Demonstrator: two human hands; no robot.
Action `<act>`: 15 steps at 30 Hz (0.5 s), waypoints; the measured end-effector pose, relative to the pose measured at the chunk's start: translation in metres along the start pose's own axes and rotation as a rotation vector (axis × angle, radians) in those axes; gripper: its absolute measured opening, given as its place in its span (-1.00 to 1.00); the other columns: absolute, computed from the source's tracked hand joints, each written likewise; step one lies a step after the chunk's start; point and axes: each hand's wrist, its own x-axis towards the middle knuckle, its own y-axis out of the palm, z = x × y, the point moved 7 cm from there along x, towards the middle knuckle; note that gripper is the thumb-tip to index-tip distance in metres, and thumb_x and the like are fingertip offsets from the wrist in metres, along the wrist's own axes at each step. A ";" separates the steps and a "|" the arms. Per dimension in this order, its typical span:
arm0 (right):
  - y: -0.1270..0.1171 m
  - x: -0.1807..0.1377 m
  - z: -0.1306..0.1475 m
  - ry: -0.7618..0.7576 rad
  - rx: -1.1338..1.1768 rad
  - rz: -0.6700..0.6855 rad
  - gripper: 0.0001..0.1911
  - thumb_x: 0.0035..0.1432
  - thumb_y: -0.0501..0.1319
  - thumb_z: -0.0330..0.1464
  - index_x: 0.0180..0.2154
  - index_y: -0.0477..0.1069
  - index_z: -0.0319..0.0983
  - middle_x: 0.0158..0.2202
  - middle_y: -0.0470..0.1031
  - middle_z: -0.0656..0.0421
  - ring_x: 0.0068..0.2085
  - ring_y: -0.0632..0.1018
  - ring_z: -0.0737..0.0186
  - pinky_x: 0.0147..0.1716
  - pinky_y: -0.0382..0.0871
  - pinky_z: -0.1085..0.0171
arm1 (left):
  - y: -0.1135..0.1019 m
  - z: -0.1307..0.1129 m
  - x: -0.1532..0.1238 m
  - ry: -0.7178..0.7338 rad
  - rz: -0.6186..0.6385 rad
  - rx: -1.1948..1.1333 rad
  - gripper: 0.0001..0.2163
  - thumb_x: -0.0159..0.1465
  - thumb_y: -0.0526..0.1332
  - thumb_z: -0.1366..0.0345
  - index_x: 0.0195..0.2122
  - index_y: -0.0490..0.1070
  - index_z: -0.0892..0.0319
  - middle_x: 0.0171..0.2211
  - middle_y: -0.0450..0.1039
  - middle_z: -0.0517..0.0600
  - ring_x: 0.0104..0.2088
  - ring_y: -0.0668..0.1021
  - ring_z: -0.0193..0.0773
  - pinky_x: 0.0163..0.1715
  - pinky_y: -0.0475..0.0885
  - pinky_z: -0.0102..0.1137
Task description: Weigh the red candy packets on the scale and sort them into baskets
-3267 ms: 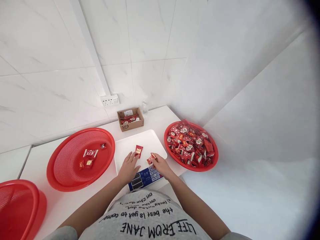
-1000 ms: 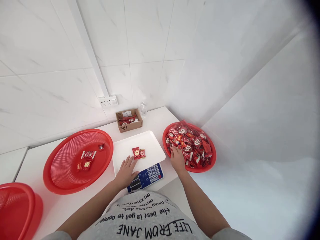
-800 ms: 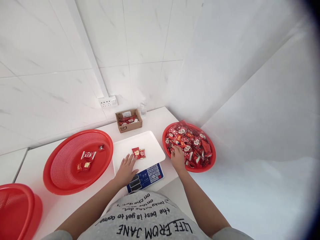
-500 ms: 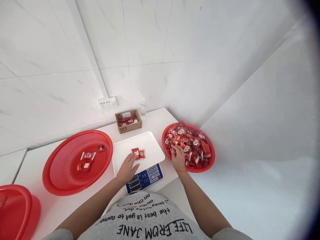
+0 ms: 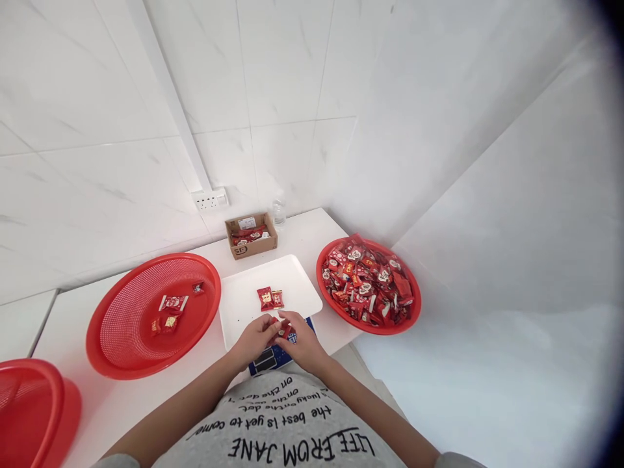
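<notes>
Between my two hands is a small red wrapped candy (image 5: 283,329), partly covered by the fingers. My left hand (image 5: 254,339) grips it from the left, and my right hand (image 5: 300,341) closes on it from the right. Both are above the front edge of the scale's white tray (image 5: 297,276), over the blue keypad panel (image 5: 275,356). Just beyond the hands, red and gold candy packets (image 5: 266,298) lie on the tray. A red basket (image 5: 416,305) heaped with red packets (image 5: 365,273) stands to the right.
On the left, a red mesh basket (image 5: 114,318) holds a few packets (image 5: 174,303). Another red basket (image 5: 51,390) is at the lower left. Behind the scale stand a cardboard box (image 5: 256,247) of red packets and a clear container (image 5: 279,211), near the tiled wall.
My right hand has left the heaped basket and come over the scale front with a candy. My left hand has drawn back from the packets on the tray to meet it.
</notes>
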 end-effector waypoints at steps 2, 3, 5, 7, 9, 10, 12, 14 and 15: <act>-0.001 0.000 -0.012 0.128 0.060 0.010 -0.63 0.06 0.13 -0.27 -0.07 0.29 -0.22 -0.14 0.42 0.08 -0.13 0.43 0.21 -0.17 0.34 0.22 | -0.001 -0.002 -0.001 0.016 -0.003 0.002 -0.67 0.10 0.11 -0.02 -0.50 0.18 0.16 -0.61 0.19 -0.20 -0.56 0.30 -0.42 -0.50 0.23 -0.47; 0.000 -0.001 -0.016 0.179 0.084 0.030 -0.70 0.11 0.08 -0.21 -0.16 0.34 -0.24 -0.24 0.45 0.11 -0.23 0.46 0.24 -0.25 0.35 0.25 | -0.001 -0.003 -0.002 0.022 -0.001 0.002 -0.68 0.10 0.11 -0.02 -0.50 0.18 0.16 -0.61 0.20 -0.20 -0.55 0.30 -0.41 -0.49 0.24 -0.46; 0.002 -0.001 -0.020 0.231 0.128 0.080 -0.66 0.16 -0.01 -0.13 -0.37 0.36 -0.24 -0.44 0.43 0.19 -0.39 0.44 0.30 -0.36 0.33 0.30 | 0.001 -0.006 -0.002 0.034 0.006 0.013 -0.68 0.11 0.10 -0.02 -0.49 0.19 0.16 -0.59 0.23 -0.18 -0.54 0.32 -0.40 -0.47 0.25 -0.45; 0.002 0.000 -0.019 0.253 0.185 0.104 -0.59 0.15 -0.03 -0.07 -0.49 0.30 -0.24 -0.54 0.38 0.23 -0.48 0.39 0.35 -0.44 0.29 0.33 | 0.004 -0.007 -0.002 0.043 0.018 0.033 -0.66 0.12 0.08 -0.04 -0.48 0.19 0.17 -0.59 0.25 -0.17 -0.54 0.32 -0.39 -0.47 0.24 -0.44; 0.002 0.000 -0.018 0.284 0.255 0.114 -0.57 0.11 0.00 -0.01 -0.53 0.25 -0.23 -0.59 0.34 0.26 -0.53 0.36 0.38 -0.48 0.26 0.36 | 0.006 -0.007 -0.003 0.038 0.034 0.057 -0.65 0.15 0.04 -0.05 -0.49 0.19 0.17 -0.61 0.23 -0.18 -0.56 0.30 -0.39 -0.49 0.22 -0.44; 0.002 0.000 -0.018 0.301 0.287 0.123 -0.55 0.08 0.02 0.01 -0.54 0.24 -0.23 -0.61 0.33 0.27 -0.55 0.34 0.39 -0.49 0.25 0.36 | 0.007 -0.007 -0.003 0.029 0.045 0.064 -0.64 0.16 0.02 -0.06 -0.50 0.19 0.17 -0.63 0.22 -0.18 -0.57 0.29 -0.39 -0.49 0.22 -0.44; 0.003 0.000 -0.018 0.339 0.343 0.143 -0.53 0.02 0.05 0.05 -0.56 0.22 -0.23 -0.62 0.32 0.27 -0.56 0.33 0.39 -0.50 0.24 0.36 | 0.009 -0.006 -0.004 0.008 0.066 0.048 -0.63 0.17 0.00 -0.06 -0.52 0.19 0.17 -0.65 0.20 -0.18 -0.58 0.28 -0.39 -0.50 0.20 -0.44; 0.005 -0.002 -0.019 0.370 0.384 0.164 -0.52 0.01 0.06 0.06 -0.55 0.23 -0.23 -0.63 0.32 0.27 -0.56 0.32 0.39 -0.51 0.23 0.36 | 0.010 -0.006 -0.005 -0.001 0.084 -0.001 -0.64 0.16 0.02 -0.05 -0.53 0.18 0.17 -0.66 0.18 -0.19 -0.59 0.27 -0.40 -0.51 0.19 -0.45; 0.006 -0.003 -0.020 0.382 0.401 0.174 -0.52 0.01 0.06 0.06 -0.55 0.24 -0.24 -0.62 0.33 0.27 -0.56 0.33 0.39 -0.51 0.23 0.36 | 0.010 -0.006 -0.005 -0.001 0.090 -0.027 -0.64 0.16 0.04 -0.04 -0.53 0.18 0.17 -0.66 0.18 -0.20 -0.59 0.27 -0.41 -0.52 0.19 -0.46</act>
